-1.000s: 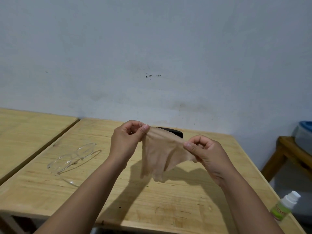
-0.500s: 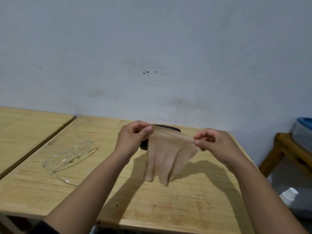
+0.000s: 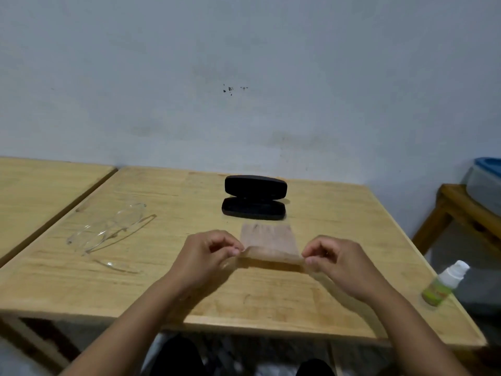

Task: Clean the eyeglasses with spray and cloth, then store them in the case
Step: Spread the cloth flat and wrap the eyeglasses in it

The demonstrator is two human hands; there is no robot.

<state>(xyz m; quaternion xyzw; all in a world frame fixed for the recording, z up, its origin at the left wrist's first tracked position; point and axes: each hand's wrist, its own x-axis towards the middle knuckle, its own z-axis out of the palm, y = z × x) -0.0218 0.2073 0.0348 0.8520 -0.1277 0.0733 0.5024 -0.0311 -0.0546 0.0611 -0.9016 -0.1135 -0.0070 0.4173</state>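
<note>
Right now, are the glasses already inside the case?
No, the clear glasses lie on the table left of the open, empty black case.

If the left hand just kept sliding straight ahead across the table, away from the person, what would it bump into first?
Probably the open black case. The left hand, pinching a corner of the cloth, points forward and slightly right, toward the case's near left end. Depth is hard to judge; it might slip just past. The glasses lie well off to its left.

Both bare forearms are reaching up from bottom of frame toward centre. L hand (image 3: 210, 251) is curling its fingers, pinching w/ thumb & forefinger tips; R hand (image 3: 334, 260) is mirroring it at centre right, knuckles up, fingertips facing inward.
</note>
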